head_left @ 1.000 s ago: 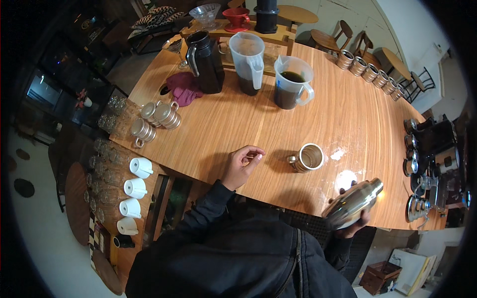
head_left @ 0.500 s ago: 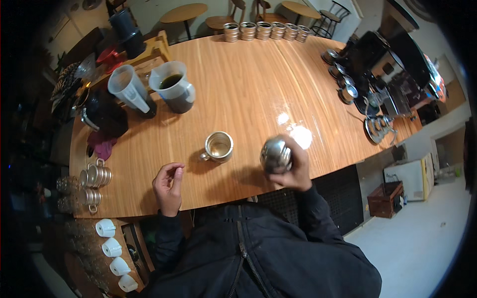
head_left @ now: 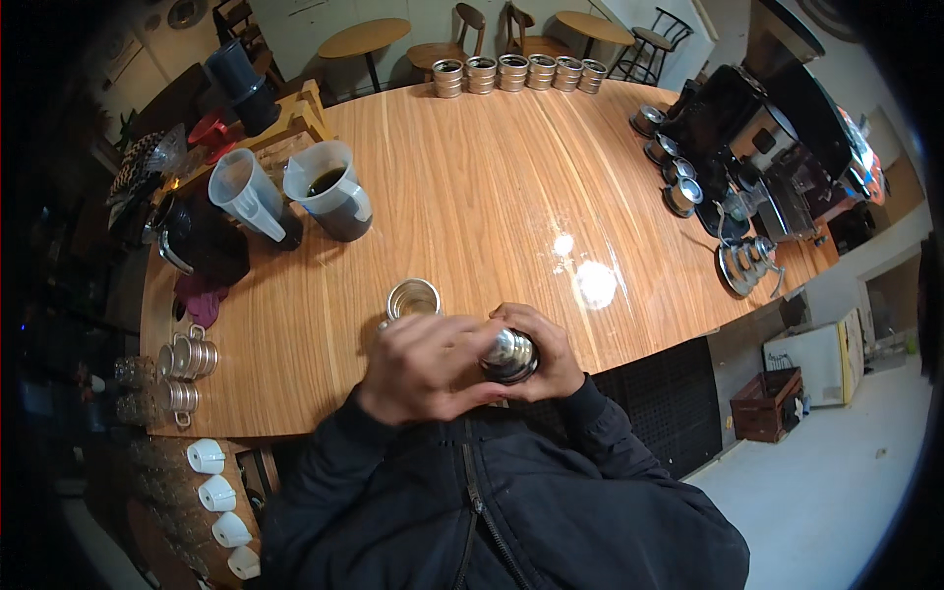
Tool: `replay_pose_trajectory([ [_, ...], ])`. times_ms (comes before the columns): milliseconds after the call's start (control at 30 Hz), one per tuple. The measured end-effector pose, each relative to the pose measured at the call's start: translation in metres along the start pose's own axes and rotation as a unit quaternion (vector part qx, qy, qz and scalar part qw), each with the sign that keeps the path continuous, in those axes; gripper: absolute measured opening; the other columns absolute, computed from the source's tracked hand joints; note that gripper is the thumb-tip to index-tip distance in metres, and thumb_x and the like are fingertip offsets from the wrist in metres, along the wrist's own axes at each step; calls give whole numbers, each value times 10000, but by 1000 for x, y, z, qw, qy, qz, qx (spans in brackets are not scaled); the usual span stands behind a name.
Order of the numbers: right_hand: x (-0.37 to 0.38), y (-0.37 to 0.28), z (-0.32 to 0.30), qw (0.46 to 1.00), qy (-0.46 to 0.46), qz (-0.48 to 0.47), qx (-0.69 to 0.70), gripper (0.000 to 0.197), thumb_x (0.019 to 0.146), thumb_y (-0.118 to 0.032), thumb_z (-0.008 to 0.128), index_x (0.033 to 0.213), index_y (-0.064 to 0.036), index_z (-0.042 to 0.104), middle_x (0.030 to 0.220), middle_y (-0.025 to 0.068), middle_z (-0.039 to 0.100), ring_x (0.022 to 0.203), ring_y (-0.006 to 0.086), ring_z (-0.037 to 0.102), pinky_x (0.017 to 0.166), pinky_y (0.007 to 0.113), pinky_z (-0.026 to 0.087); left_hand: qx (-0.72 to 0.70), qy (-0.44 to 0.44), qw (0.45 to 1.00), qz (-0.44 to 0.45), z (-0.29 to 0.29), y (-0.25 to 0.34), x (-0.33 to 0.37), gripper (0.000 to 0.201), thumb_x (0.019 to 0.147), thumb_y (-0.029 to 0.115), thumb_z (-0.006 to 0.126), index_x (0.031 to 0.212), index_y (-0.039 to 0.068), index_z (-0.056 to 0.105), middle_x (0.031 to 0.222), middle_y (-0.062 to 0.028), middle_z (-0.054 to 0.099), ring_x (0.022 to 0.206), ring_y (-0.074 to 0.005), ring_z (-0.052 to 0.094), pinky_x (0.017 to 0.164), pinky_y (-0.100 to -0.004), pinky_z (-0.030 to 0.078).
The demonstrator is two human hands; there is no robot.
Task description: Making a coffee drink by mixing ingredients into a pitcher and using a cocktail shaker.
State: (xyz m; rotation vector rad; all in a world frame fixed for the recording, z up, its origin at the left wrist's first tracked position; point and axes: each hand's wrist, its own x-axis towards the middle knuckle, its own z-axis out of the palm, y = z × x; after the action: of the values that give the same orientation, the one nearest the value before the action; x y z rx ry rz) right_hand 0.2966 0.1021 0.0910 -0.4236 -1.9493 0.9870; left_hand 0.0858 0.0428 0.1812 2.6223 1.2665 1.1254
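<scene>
Moved since the earlier frame: metal shaker (head_left: 509,358), drawn left and lower in the frame, with left hand (head_left: 421,366) brought across to meet it. Located now just below frame centre, at the near edge of the table (head_left: 472,197), right of the partly hidden metal mug (head_left: 413,296). Right hand (head_left: 553,356): wrapped around the shaker's side. Left hand: blurred, fingers curved at the shaker; cannot tell whether pinching it. Step in hand, as judged: two-handed handling of the shaker. Called for next, as judged: firm right-hand hold, settled left-hand grip, clearance from the mug.
</scene>
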Motion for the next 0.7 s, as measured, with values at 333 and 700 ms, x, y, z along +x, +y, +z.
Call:
replay_pose_trajectory([
  [333, -19, 17, -2, 990, 115, -32, -78, 833, 498, -139, 893, 1235, -3, 529, 1143, 202, 606, 1064, 348, 625, 924, 409, 503, -8, -51, 969, -242, 32, 23, 43, 280, 909, 241, 568, 731, 27, 537, 606, -136, 513, 475, -268, 531, 467, -383, 422],
  [700, 18, 29, -31, 994, 34, 103, -14, 828, 545, -169, 857, 1266, 13, 494, 1185, 139, 592, 1097, 253, 611, 962, 353, 486, -258, 277, 825, -420, 8, -13, -75, 259, 971, 295, 540, 916, 42, 545, 712, 26, 447, 620, -56, 371, 552, -232, 291],
])
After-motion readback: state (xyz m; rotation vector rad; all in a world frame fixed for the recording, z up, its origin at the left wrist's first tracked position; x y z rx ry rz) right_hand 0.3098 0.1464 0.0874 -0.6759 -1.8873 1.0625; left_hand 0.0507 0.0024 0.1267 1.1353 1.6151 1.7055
